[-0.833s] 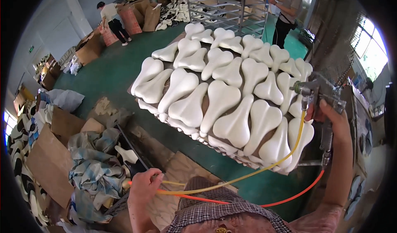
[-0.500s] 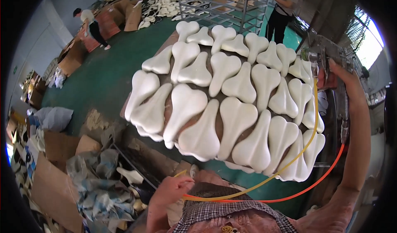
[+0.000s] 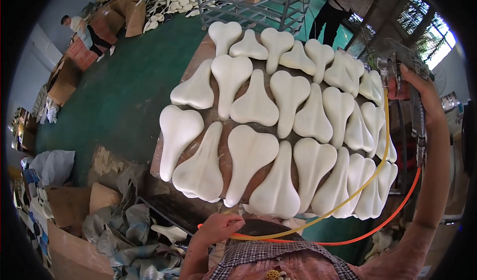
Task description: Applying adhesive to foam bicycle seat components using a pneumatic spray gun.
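Observation:
Rows of white foam bicycle saddles (image 3: 252,153) lie on a brown board (image 3: 198,71) in front of me, their narrow ends pointing alternately toward and away. At the far right edge of the board, my right hand (image 3: 420,84) grips what looks like a spray gun (image 3: 399,81) with metal and reddish parts. A yellow hose (image 3: 370,180) and an orange hose (image 3: 397,215) hang from it and loop low past my body. My left hand (image 3: 218,228) is closed around the hoses near the board's near edge. Its fingers partly hide them.
A metal rack (image 3: 243,9) stands beyond the board, with a person (image 3: 330,17) beside it. Another person (image 3: 87,34) is by the boxes at far left. Crumpled grey sheeting (image 3: 134,230) and cardboard (image 3: 69,208) lie at near left. More saddles (image 3: 174,2) are heaped far off.
My view has shifted, so the board of saddles appears turned and a little lower. Both hands keep their grip. The person at far left has moved a little.

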`<state>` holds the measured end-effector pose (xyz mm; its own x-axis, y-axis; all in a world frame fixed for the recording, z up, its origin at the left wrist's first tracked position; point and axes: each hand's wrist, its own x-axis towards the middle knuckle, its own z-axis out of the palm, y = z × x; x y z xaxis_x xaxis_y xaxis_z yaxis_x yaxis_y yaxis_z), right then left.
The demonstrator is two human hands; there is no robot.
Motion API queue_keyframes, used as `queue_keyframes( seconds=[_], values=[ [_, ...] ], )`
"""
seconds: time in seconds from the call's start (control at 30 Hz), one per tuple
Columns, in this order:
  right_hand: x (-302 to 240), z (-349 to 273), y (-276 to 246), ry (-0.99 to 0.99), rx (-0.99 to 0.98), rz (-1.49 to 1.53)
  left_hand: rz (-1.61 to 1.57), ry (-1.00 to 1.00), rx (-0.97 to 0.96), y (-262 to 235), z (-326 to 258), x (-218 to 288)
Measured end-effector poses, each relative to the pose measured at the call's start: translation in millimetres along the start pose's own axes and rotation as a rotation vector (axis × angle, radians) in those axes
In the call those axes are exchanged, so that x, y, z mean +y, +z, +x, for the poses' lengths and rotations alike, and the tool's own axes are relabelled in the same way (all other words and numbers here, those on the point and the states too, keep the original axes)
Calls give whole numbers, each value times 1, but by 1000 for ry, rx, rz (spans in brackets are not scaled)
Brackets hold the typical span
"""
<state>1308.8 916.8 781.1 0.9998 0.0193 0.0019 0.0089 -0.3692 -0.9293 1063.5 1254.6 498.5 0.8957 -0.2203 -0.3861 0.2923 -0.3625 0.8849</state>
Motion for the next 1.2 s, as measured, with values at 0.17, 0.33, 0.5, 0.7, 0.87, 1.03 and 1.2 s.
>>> queue_keyframes(
  seconds=[0.17,0.33,0.5,0.7,0.87,1.03,1.2],
  values=[
    [-15,12,39,-72,-81,43,26,3,-25,-15,-3,-3],
    [-26,7,48,-155,-197,27,35,54,-72,-3,-4,-23],
    [-1,-36,-5,-151,-159,67,140,-91,-205,40,5,-32],
    [69,-164,-125,-102,34,119,291,-65,-366,146,23,-52],
    [163,-315,-240,-98,143,121,627,83,-633,283,57,-53],
    [276,-474,-359,-43,330,112,641,668,-284,463,89,54],
    [361,-521,-417,-6,568,395,232,965,-105,612,154,178]
  ],
)
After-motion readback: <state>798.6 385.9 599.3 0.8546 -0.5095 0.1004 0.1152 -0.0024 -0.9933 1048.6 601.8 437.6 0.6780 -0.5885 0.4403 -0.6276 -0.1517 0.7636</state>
